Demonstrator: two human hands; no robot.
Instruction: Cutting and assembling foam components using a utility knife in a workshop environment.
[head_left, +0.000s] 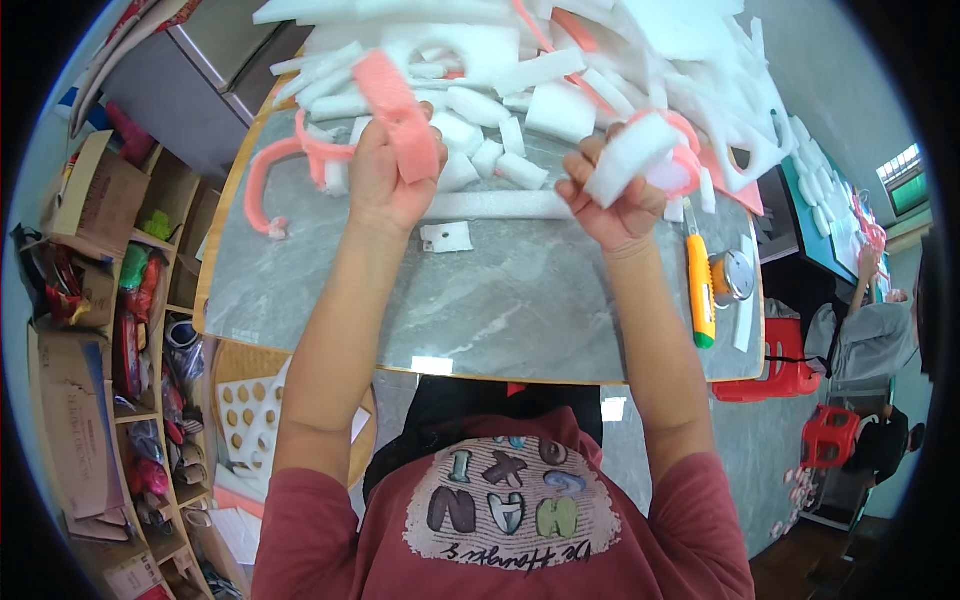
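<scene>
My left hand [390, 185] is closed around a pink foam strip [392, 95] that sticks up past the fingers. In my right hand [625, 205] a short white foam piece [632, 158] is gripped between thumb and fingers. Both hands are raised over the grey marbled table [500, 310], apart from each other. Beyond the left wrist lies a curved pink foam strip [262, 185]. A long white foam bar [500, 206] rests between the hands, with a small white foam piece with holes [446, 237] nearer me. Pink and white foam [684, 170] shows behind the right hand.
White foam offcuts [520, 80] are heaped across the table's far side. At the right lie a yellow-handled utility knife [700, 290] and a round tin [733, 275]. Shelves [155, 330] stand on the left. A person [875, 335] sits at another table on the right, near red stools [775, 365].
</scene>
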